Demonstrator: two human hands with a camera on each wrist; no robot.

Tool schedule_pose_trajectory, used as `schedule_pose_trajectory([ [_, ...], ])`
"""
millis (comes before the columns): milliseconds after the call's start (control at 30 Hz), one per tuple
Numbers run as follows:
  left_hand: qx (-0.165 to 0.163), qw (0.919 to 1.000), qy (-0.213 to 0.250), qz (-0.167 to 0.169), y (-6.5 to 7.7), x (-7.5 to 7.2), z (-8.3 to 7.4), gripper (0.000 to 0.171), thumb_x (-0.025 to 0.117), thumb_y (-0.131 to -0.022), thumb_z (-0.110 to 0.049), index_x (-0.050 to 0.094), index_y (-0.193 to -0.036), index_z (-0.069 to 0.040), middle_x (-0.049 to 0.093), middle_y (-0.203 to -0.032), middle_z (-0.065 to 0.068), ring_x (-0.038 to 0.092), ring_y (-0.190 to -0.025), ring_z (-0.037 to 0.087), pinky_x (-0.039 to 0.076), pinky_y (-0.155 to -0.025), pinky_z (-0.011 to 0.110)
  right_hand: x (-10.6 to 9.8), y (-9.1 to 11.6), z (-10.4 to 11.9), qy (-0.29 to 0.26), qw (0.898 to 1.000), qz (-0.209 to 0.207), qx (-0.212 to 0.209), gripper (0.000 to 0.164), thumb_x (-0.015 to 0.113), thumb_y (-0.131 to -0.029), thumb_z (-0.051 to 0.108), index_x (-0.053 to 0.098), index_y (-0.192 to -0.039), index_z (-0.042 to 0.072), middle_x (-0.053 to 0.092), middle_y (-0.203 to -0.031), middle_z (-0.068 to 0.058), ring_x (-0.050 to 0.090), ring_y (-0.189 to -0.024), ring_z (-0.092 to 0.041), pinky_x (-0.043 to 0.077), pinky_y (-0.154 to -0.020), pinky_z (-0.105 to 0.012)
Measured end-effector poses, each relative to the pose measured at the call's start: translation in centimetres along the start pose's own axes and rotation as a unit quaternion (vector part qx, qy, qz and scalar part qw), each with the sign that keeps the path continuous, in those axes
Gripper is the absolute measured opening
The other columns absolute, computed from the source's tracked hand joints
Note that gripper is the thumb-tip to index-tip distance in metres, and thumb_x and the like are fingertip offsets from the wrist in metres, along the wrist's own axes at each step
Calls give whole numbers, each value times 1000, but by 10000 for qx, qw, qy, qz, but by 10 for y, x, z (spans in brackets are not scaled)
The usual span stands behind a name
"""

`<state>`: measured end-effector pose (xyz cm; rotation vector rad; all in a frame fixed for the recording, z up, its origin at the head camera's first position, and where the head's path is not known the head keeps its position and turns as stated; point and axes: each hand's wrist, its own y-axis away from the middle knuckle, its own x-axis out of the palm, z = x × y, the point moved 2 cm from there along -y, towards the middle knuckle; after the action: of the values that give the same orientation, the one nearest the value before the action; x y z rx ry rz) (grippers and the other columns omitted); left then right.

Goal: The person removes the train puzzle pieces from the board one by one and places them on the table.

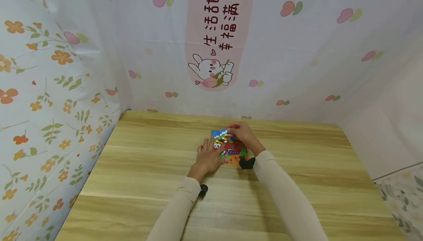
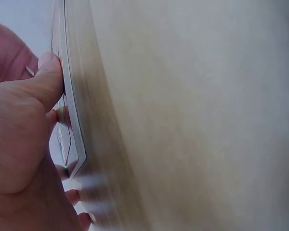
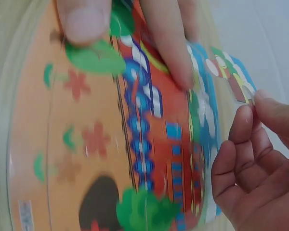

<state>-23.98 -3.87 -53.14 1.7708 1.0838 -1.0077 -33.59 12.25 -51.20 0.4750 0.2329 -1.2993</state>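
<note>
A colourful picture puzzle board (image 1: pixel 233 159) with a train scene lies on the wooden table. My left hand (image 1: pixel 207 156) rests on its left side, fingers extended; in the right wrist view fingertips (image 3: pixel 88 24) press on the picture. The left wrist view shows the left thumb (image 2: pixel 50 72) along the board's edge. My right hand (image 1: pixel 243 133) is at the board's far right corner. Between thumb and index finger it pinches a small puzzle piece (image 3: pixel 238 79) with blue, white, green and brown print, held by the board's blue far edge.
The pale wooden table (image 1: pixel 148 167) spreads around the board on all sides. Behind it hangs a white printed cloth (image 1: pixel 138 50) with a rabbit picture, and a flowered cloth (image 1: pixel 49 98) hangs at the left. Black straps sit at both wrists.
</note>
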Motion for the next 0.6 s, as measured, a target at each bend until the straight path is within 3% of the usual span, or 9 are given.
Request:
schedule_pose_trajectory([
  [200,-21,10000,75,-4,0,0,-2,69,49,-98,-57,25,-158,-34,4,-166,17,5,-152,40,17,-116,56,-24,7,-11,-608,9980,-134,122,26,59,-100,9,67,-119,-6,67,-93,-9,62,-74,-19,56,-71,-34],
  [367,-41,9998,197,9,1,-2,-4,71,54,-96,-55,27,-158,-32,4,-166,18,4,-152,41,17,-116,57,-44,13,-21,-318,9990,-294,87,23,59,-100,8,68,-116,-6,66,-89,-10,56,-75,-25,47,-66,-34],
  [600,-134,9992,387,25,2,-4,-7,71,56,-97,-52,26,-158,-32,4,-166,18,2,-152,41,16,-116,58,-69,17,-36,-217,9978,-404,469,23,60,-100,10,67,-116,-4,64,-90,-8,54,-77,-23,46,-67,-33],
])
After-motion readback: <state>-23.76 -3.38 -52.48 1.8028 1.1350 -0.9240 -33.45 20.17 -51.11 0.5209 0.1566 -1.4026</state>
